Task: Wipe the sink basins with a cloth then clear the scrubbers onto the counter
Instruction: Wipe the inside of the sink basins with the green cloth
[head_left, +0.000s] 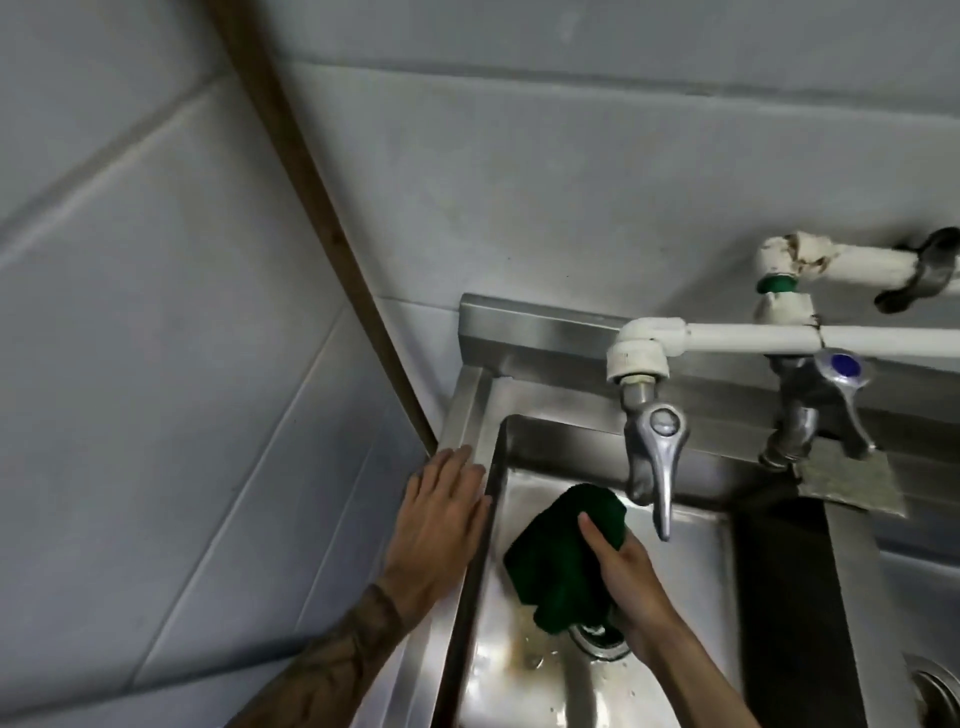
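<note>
Centrally, crumpled green cloth (550, 564) on glossy steel basin (696, 566).

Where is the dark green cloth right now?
In the head view, the green cloth sits low and centre in the left basin, held by the right hand, beneath the left tap and beside the drain.

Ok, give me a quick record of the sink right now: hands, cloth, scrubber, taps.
left hand: flat on the sink's left rim, holding nothing
right hand: grips the green cloth
green cloth: bunched in the left basin, at the drain
scrubber: grey pad on the ledge below the right tap
left tap: above the cloth, no water seen running
</note>
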